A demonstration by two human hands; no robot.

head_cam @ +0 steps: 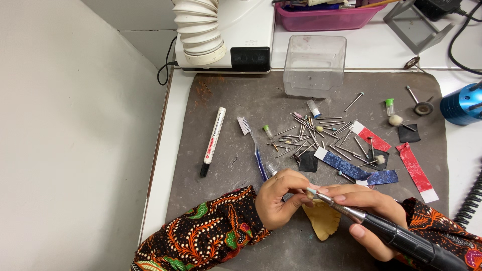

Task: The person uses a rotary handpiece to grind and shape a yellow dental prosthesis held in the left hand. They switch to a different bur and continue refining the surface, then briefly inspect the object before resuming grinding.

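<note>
My right hand [369,213] grips a black and silver rotary handpiece [396,235], its thin bit pointing left. The fingers of my left hand [281,198] pinch the small tip at the end of that bit [312,191]. Under both hands a tan, foot-shaped piece [321,221] lies on the grey mat [226,100]. Both sleeves carry an orange and green floral print.
Several loose burs [311,135] are scattered mid-mat, with blue [346,165] and red [415,168] abrasive strips, a blue toothbrush [253,148] and a white marker [213,141]. A clear plastic box [315,64], a white ribbed hose [200,30] and a pink tray [326,17] stand behind. A blue cylinder [461,104] sits right.
</note>
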